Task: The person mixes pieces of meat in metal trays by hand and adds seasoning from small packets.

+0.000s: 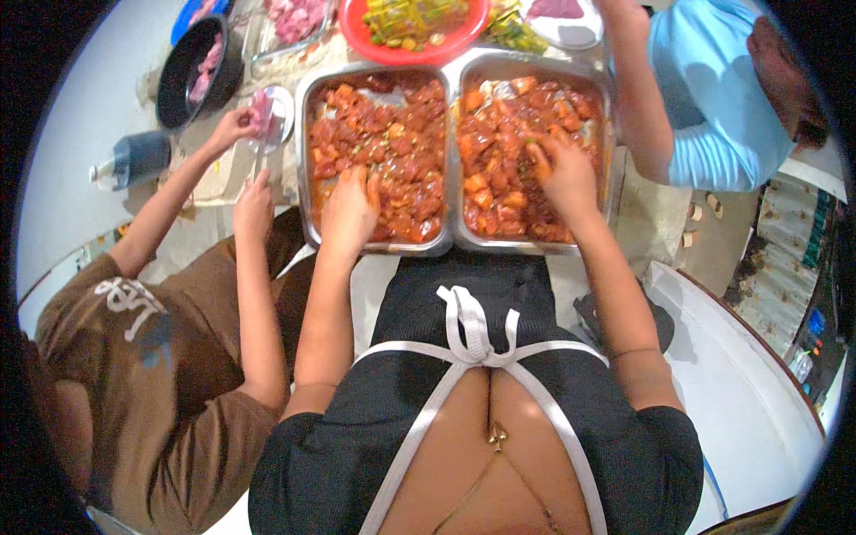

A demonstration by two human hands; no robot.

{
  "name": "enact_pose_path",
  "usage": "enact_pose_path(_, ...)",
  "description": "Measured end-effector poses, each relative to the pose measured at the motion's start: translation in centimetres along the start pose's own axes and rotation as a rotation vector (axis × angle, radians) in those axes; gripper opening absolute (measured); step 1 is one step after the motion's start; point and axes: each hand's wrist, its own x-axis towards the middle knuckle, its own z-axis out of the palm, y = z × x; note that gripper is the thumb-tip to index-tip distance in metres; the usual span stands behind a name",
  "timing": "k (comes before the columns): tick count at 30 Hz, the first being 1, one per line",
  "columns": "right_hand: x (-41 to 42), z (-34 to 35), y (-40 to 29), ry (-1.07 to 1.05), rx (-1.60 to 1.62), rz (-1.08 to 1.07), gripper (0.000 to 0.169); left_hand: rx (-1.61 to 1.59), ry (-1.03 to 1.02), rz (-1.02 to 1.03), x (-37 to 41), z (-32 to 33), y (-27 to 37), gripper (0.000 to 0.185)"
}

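Note:
Two rectangular metal trays stand side by side before me. The left tray [305, 221] and the right tray [610, 154] both hold red-sauced chunks of meat [408, 180] with orange pieces [476, 182] and green bits among them. My left hand [351, 207] reaches over the near edge of the left tray, its fingertips down in the sauced chunks. Over the middle of the right tray, my right hand [568, 175] has its fingers bent into the mix. Sauce coats the fingers. What lies under either hand is hidden, so any hold cannot be made out.
At left a person in a brown shirt [194, 321] holds raw meat [261, 114] and a knife [258, 159] by a white plate [284, 110]. Beyond are a black tub [180, 100], a bottle of dark liquid [144, 159] and a red basin [354, 47]. A person in blue [709, 100] is at right.

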Motion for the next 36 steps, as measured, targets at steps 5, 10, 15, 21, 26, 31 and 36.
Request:
enact_pose_path(5,1.8,0.2,5.0,-0.198,0.294,0.235,0.026,0.087,0.026,0.086,3.6,-1.5,6.9,0.031)
enact_pose_path(10,8.5,-1.8,6.7,-0.260,0.634,0.397,0.027,-0.145,0.128,0.171,11.8,-0.6,14.7,0.032)
enact_pose_path(15,14.7,-1.8,6.5,0.193,0.561,-0.147,0.028,-0.180,0.252,0.418,18.1,1.6,15.4,0.042)
enact_pose_path(21,10.2,-2.3,11.4,-0.095,0.080,0.007,0.043,-0.258,0.454,0.117,13.1,1.8,2.2,0.041)
enact_pose_path(26,7.0,2.2,8.5,-0.051,0.107,-0.001,0.100,0.087,0.470,-0.095,8.8,6.0,-1.6,0.093)
enact_pose_path(31,5.4,3.9,4.8,-0.223,0.066,-0.010,0.093,0.052,0.186,-0.124,8.4,5.9,3.5,0.100)
enact_pose_path(36,3.5,4.9,3.4,-0.198,0.223,0.051,0.064,0.012,0.233,-0.053,6.3,8.0,3.2,0.063)
